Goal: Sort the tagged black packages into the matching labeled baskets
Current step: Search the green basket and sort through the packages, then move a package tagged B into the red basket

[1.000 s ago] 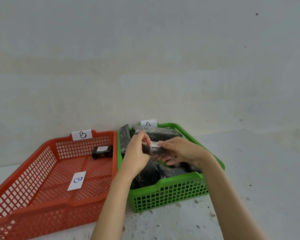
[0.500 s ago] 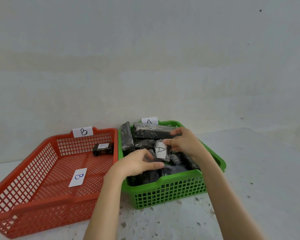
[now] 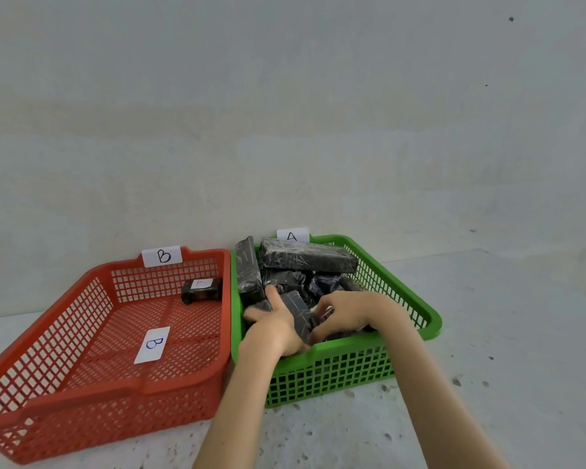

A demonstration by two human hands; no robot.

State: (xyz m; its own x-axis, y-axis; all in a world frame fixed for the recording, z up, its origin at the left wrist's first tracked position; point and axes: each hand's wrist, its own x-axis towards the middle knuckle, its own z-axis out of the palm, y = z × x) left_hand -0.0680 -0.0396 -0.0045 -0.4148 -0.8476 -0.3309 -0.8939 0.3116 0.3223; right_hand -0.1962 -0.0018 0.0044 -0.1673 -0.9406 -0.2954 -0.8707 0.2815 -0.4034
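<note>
Labels read: A and B only.
"A" tag (image 3: 292,235) on green basket (image 3: 430,321) back rim, beyond the hands (image 3: 278,328); "B" tag (image 3: 162,255) on red basket (image 3: 82,397) back rim, "B" card (image 3: 152,344) on its floor, left of hands. Tag on pkg (image 3: 202,290) there: unreadable.

There is a single view, worn on the person's head, looking forward and downward over a pale table (image 3: 487,333) toward a plain wall (image 3: 285,113) at 12 o'clock. The lens is wide-angle, so the wall fills the upper half and the table edge curves. It sits close above the work: both forearms enter from 6 o'clock, and the left hand (image 3: 274,328) and right hand (image 3: 347,314) meet just below the frame's centre, inside the green basket (image 3: 430,324). The red basket (image 3: 48,336) lies toward 8 o'clock, cut off by the left edge. With only one camera, no second view shares the scene.
</note>
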